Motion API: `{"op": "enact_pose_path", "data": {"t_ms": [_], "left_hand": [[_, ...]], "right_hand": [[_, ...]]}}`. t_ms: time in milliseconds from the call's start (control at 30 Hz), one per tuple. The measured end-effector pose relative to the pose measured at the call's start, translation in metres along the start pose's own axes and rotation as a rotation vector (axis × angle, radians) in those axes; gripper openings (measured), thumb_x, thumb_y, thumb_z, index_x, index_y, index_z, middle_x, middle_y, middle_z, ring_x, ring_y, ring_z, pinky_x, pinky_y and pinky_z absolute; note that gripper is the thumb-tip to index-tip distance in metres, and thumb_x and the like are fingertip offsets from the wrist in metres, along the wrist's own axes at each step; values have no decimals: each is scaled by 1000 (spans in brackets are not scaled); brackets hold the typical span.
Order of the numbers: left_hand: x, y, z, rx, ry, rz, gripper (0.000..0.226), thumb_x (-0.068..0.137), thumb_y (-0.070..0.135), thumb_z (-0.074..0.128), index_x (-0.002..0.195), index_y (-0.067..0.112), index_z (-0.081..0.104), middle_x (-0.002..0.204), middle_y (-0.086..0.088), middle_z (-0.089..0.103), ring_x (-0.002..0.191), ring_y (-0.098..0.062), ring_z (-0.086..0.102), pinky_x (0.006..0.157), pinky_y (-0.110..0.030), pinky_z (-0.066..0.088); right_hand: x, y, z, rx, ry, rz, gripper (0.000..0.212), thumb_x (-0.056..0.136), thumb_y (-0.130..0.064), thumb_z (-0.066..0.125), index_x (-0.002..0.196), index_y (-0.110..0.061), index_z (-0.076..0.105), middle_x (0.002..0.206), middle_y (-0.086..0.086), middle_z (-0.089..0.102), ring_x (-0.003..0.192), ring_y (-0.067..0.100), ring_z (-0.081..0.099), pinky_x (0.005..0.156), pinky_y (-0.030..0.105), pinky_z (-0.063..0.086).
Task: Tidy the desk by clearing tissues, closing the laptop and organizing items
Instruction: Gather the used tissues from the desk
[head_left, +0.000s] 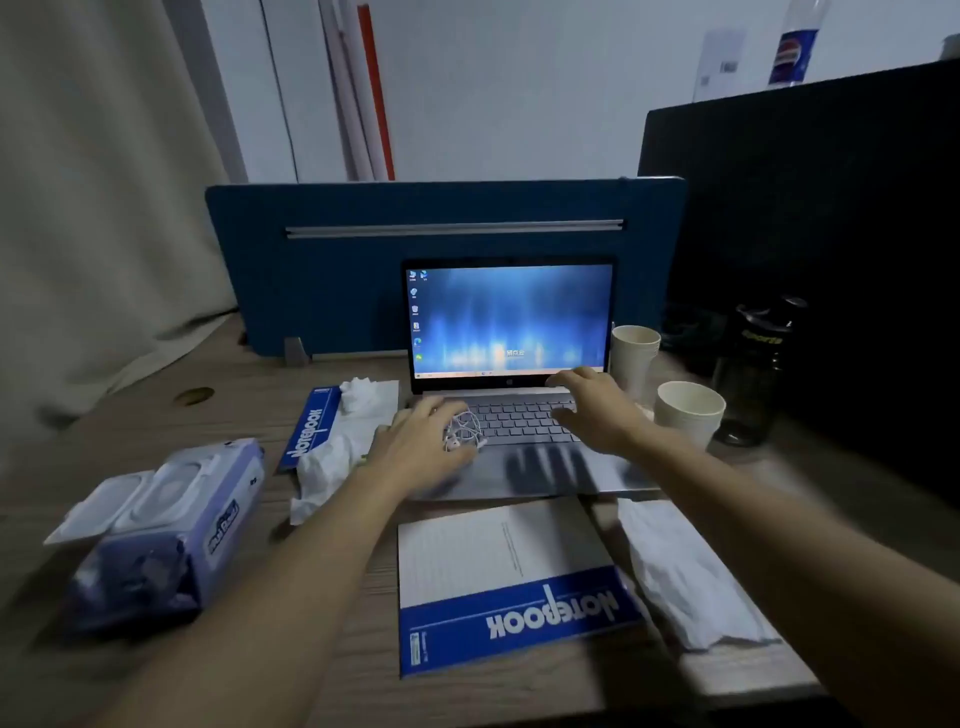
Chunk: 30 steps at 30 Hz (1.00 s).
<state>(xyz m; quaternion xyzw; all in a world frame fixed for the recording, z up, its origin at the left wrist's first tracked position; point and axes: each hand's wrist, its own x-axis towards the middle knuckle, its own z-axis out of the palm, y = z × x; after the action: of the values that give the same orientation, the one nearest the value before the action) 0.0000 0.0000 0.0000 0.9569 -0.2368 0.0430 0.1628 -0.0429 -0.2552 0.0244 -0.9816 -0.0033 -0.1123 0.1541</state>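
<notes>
Laptop (511, 384): standing open mid-worktop; closing now is risking crushing the earphone cable.
Tissues (337, 452): lying crumpled left of it.
Earphone cable (464, 428): resting on keys.
Left hand (421, 449): fingers loose, touching cable.
Right hand (592, 410): hovering spread, holding nothing.

The open laptop (506, 374) stands in the middle of the wooden desk (156, 431), its lit screen upright and close in front of the blue divider panel (363, 249), so little room shows behind it. A tangle of white earphones (464, 429) lies on the left of the keyboard. Just right of the laptop two paper cups (688, 410) and a dark bottle (753, 374) crowd that side. Crumpled tissues (332, 462) and a blue notebook (309, 428) fill the left flank. Near the front edge another notebook (509, 587) and a tissue (680, 571) lie flat. A wet-wipes pack (166, 530) sits near left; bare desk stays open beyond it, far left.
</notes>
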Motion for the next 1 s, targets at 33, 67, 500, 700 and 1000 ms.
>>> {"op": "enact_pose_path", "data": {"t_ms": [33, 67, 500, 700, 1000], "left_hand": [[3, 0, 2, 18, -23, 4, 68, 83, 64, 54, 145, 44, 33, 158, 8, 28, 138, -26, 35, 107, -47, 35], [7, 1, 4, 55, -27, 4, 70, 83, 66, 53, 146, 44, 32, 158, 7, 26, 139, -27, 34, 108, -48, 34], [27, -17, 5, -62, 78, 54, 15, 86, 16, 63, 100, 15, 67, 106, -5, 59, 94, -27, 58, 78, -33, 46], [21, -45, -23, -63, 235, -6, 5, 87, 12, 63, 83, 14, 65, 88, -3, 61, 81, -22, 54, 68, -34, 42], [8, -82, -39, 25, 242, -185, 18, 86, 24, 64, 104, 24, 66, 115, 1, 60, 96, -23, 58, 73, -36, 48]], "right_hand": [[2, 1, 3, -10, -10, 7, 46, 92, -29, 61, 136, -21, 49, 141, 10, 47, 126, 35, 44, 104, 47, 40], [4, 2, 4, -12, -5, 13, 46, 92, -29, 61, 136, -22, 49, 141, 10, 46, 125, 36, 44, 104, 46, 39], [21, 17, 26, -4, -22, 38, 39, 95, -25, 57, 133, -22, 52, 141, 7, 47, 126, 33, 43, 105, 43, 38], [21, 19, 29, -13, -27, 53, 41, 93, -27, 58, 134, -22, 52, 142, 8, 47, 126, 34, 43, 104, 44, 38], [11, 29, 29, -59, -19, 106, 42, 91, -27, 60, 132, -22, 54, 138, 10, 51, 122, 35, 45, 100, 41, 38]]}}
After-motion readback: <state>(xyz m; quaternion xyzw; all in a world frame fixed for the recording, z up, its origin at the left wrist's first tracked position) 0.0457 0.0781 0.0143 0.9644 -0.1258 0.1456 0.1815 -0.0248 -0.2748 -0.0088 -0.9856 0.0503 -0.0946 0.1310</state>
